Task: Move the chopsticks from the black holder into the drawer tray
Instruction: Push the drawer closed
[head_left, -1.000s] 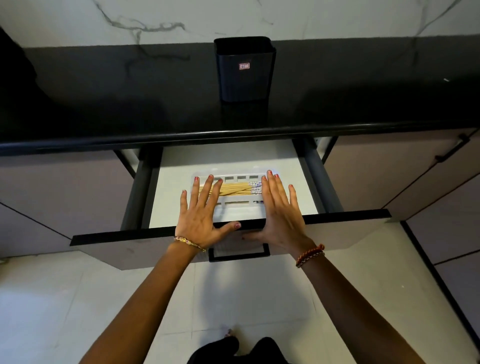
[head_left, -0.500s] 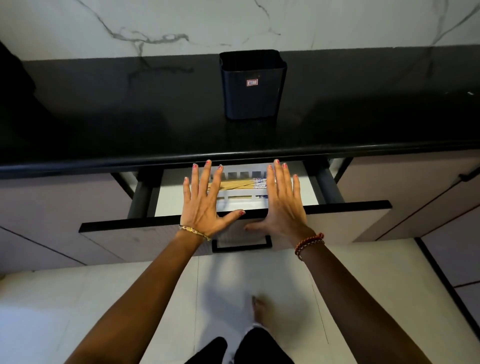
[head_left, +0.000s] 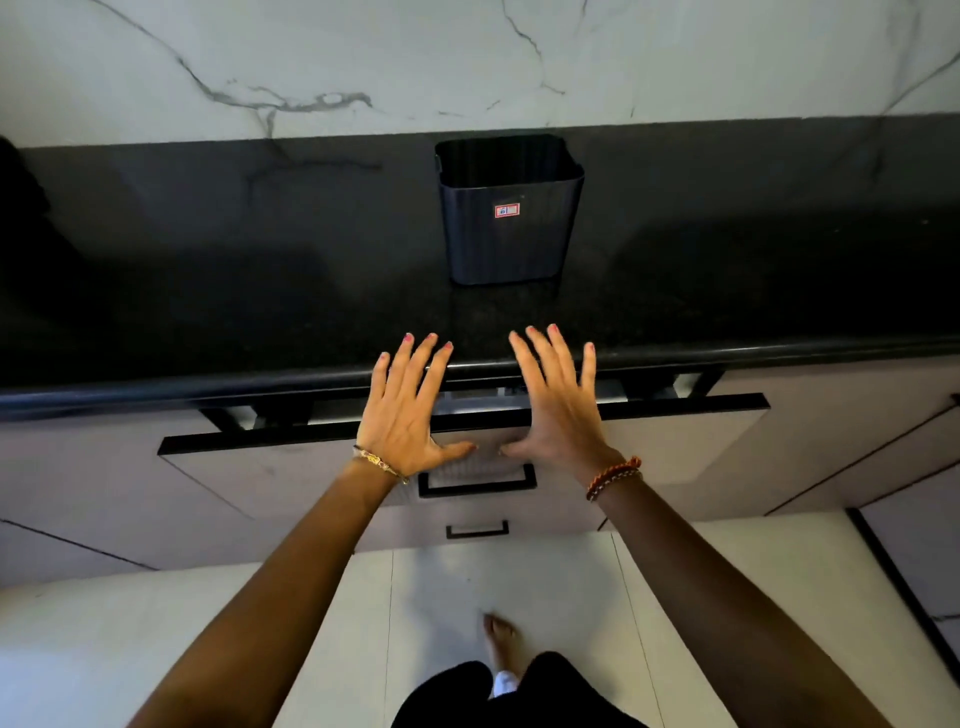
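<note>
The black holder (head_left: 509, 208) stands upright on the dark countertop (head_left: 208, 270), and nothing shows above its rim. Below the counter edge, the drawer (head_left: 291, 467) is almost fully pushed in. Only a thin strip of the white tray (head_left: 475, 402) shows in the gap, and the chopsticks are hidden. My left hand (head_left: 408, 410) and my right hand (head_left: 556, 405) press flat on the drawer front, fingers straight and spread, thumbs pointing inward above the drawer handle (head_left: 477, 480).
A marble-patterned wall (head_left: 467, 57) rises behind the counter. A second drawer with a small black handle (head_left: 477, 530) sits below. Cabinet doors flank the drawers on both sides. My foot (head_left: 498, 634) stands on the pale tiled floor.
Both hands have pushed the drawer inward from half open to nearly closed. The tray and chopsticks have slid out of sight under the counter.
</note>
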